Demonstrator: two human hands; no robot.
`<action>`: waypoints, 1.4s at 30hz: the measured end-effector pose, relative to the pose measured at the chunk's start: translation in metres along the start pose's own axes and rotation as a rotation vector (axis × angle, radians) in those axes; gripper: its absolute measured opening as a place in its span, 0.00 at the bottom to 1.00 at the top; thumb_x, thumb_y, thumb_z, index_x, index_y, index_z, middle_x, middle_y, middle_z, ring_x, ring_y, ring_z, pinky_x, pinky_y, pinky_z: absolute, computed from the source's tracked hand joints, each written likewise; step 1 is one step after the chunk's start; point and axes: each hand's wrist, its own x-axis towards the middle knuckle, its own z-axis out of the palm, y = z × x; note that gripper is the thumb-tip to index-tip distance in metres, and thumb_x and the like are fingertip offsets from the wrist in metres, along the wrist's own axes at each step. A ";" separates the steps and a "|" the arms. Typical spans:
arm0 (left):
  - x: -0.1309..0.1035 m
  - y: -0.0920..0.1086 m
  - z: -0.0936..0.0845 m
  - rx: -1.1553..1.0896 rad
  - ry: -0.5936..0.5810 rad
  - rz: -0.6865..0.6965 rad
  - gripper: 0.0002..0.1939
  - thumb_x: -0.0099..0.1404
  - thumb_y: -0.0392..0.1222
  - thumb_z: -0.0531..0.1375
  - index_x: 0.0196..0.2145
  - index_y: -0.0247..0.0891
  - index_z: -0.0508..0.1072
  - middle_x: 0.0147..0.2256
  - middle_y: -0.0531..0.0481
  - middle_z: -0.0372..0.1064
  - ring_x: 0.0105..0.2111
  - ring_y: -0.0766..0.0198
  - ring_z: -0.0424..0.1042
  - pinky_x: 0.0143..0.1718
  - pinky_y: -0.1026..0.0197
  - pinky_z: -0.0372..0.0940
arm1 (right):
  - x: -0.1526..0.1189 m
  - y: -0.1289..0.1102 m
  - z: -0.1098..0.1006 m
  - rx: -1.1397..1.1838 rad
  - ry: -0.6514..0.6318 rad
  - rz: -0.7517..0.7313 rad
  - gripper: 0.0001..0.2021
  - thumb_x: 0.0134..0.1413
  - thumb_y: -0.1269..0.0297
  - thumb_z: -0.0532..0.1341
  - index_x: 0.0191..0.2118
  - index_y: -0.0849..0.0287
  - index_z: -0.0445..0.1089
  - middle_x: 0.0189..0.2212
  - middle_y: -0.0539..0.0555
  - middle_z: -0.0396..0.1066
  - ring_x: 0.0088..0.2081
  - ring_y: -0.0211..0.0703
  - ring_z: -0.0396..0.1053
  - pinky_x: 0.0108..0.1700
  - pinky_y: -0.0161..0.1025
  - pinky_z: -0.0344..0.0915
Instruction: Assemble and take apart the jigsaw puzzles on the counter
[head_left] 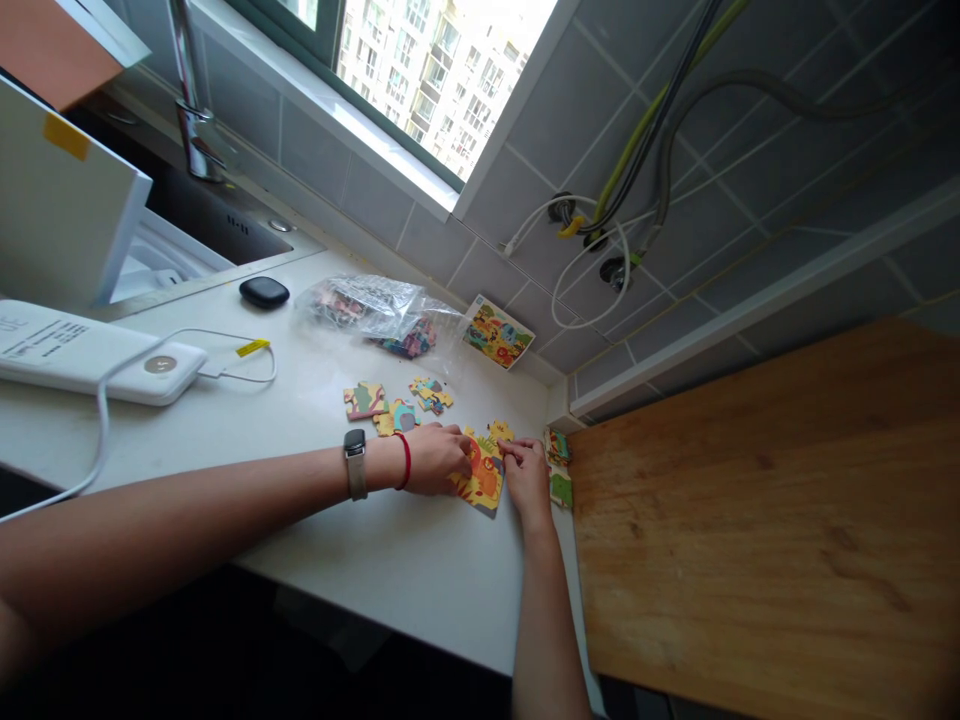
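A partly joined jigsaw puzzle [487, 487] with orange and yellow animal pictures lies on the white counter [360, 540]. My left hand [433, 458], with a watch and red cord at the wrist, bends its fingers down onto the puzzle's left side, gripping it there. At the upper right edge, my right hand [527, 478] is closed, thumb and finger pinched at a yellow jigsaw piece [499, 430]; the fingers partly cover it. Loose jigsaw pieces [366, 401] lie to the left of the puzzle, and green ones [560, 488] sit beyond my right hand.
A clear plastic bag [367, 305] of more pieces lies near the wall. The picture card [497, 333] leans on the tiles. A white power strip [97, 350] with a cable, a black case [264, 292] and a sink are left; a wooden board [765, 520] is right.
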 end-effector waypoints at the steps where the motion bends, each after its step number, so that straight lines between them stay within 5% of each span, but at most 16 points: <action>1: 0.000 0.000 0.000 0.001 -0.001 0.001 0.14 0.63 0.45 0.65 0.47 0.47 0.80 0.50 0.44 0.74 0.50 0.48 0.71 0.46 0.52 0.69 | 0.001 0.002 0.000 0.028 -0.001 0.004 0.17 0.54 0.71 0.58 0.41 0.55 0.83 0.43 0.58 0.69 0.40 0.45 0.72 0.47 0.41 0.70; 13: 0.000 -0.002 0.000 -0.020 0.016 0.009 0.15 0.62 0.45 0.66 0.47 0.47 0.80 0.49 0.43 0.75 0.48 0.49 0.72 0.44 0.54 0.68 | 0.006 0.008 0.000 0.092 0.038 0.004 0.14 0.52 0.69 0.60 0.38 0.52 0.84 0.42 0.57 0.72 0.41 0.45 0.73 0.47 0.40 0.70; 21: 0.000 -0.001 -0.001 -0.014 0.007 0.012 0.14 0.63 0.45 0.65 0.47 0.46 0.81 0.50 0.43 0.74 0.49 0.47 0.71 0.44 0.52 0.68 | 0.009 0.017 0.001 0.181 0.062 0.031 0.20 0.51 0.58 0.62 0.46 0.62 0.81 0.41 0.62 0.77 0.35 0.46 0.73 0.43 0.43 0.71; 29: 0.001 -0.002 0.003 -0.009 0.031 0.021 0.13 0.62 0.46 0.66 0.45 0.47 0.81 0.46 0.43 0.75 0.47 0.50 0.72 0.44 0.55 0.68 | 0.014 0.024 -0.003 0.428 0.321 0.335 0.26 0.51 0.50 0.55 0.48 0.63 0.76 0.40 0.62 0.78 0.30 0.42 0.72 0.25 0.34 0.64; 37: -0.001 0.000 -0.002 -0.008 0.001 0.008 0.14 0.63 0.45 0.65 0.47 0.46 0.81 0.49 0.42 0.74 0.49 0.47 0.72 0.44 0.53 0.68 | 0.012 0.022 0.004 0.248 0.237 0.136 0.22 0.44 0.52 0.63 0.41 0.64 0.79 0.39 0.63 0.78 0.40 0.50 0.73 0.46 0.45 0.69; 42: -0.001 0.001 -0.003 -0.009 -0.007 0.001 0.15 0.63 0.44 0.64 0.48 0.46 0.80 0.51 0.43 0.74 0.50 0.47 0.71 0.45 0.52 0.68 | 0.011 0.023 0.006 0.176 0.154 0.067 0.18 0.46 0.55 0.64 0.40 0.62 0.80 0.38 0.61 0.78 0.40 0.49 0.72 0.47 0.45 0.69</action>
